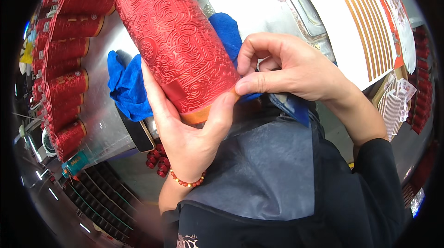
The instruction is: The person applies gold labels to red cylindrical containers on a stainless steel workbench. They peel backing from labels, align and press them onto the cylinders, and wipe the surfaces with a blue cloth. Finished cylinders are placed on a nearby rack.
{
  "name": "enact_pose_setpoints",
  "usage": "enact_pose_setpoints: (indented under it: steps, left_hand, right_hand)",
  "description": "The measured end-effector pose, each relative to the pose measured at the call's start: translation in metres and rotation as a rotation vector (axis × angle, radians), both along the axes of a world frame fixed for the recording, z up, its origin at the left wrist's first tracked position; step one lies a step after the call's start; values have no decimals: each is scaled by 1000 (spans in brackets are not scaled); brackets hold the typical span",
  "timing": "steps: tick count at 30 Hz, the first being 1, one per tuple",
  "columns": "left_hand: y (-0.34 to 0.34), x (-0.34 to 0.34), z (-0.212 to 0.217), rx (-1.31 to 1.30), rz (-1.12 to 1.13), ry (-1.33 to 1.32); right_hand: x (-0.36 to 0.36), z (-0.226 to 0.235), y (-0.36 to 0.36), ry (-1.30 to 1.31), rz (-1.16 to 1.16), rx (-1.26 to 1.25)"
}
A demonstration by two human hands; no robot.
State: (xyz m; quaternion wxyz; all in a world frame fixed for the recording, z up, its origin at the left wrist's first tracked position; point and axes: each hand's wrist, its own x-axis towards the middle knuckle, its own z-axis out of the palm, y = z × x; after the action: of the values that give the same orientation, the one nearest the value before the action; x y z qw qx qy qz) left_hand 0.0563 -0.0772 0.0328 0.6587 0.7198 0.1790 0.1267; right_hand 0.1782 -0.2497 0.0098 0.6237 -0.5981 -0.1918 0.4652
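Observation:
A red embossed cylindrical can (178, 40) with an orange band at its lower end tilts up across the middle of the view. My left hand (185, 123) cradles it from below, fingers on its left side and thumb on the band; a beaded bracelet sits on that wrist. My right hand (286, 70) presses thumb and fingertips against the can's lower right edge at the orange band. A blue cloth (129, 86) lies behind the can on the metal table (104, 123).
Several matching red cans (67, 86) are stacked in a row at the left. Sheets of orange-gold strip labels (365, 21) lie at the upper right, with more small printed sheets (395, 104) beside them. A dark phone (138, 134) and red beads (157, 162) rest near the table edge.

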Motion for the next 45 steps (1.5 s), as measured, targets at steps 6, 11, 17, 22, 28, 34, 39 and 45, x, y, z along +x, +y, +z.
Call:
enact_pose_setpoints:
  steps: [6, 11, 17, 22, 28, 34, 39, 45]
  left_hand:
    - [1, -2, 1, 1, -10, 25]
    - [4, -2, 4, -40, -33, 43]
    - [12, 0, 4, -331, -3, 0]
    - [6, -11, 0, 2, 31, -64]
    - [32, -43, -9, 1045, -138, -323]
    - [28, -61, -9, 1237, -199, -147]
    - [30, -55, -9, 1220, -244, -170]
    - [33, -52, -13, 1165, -208, -208]
  right_hand:
    - [0, -2, 1, -56, 8, -10]
    - [2, -3, 1, -56, 22, -10]
    - [3, -7, -2, -104, -16, 3]
    - [-3, -7, -13, -94, -361, -19]
    - [-21, 0, -17, -5, -320, 86]
    - [-26, 6, -16, 150, -219, 200]
    - [-27, 15, -16, 160, -210, 215]
    - [-22, 10, -22, 1, -278, 133]
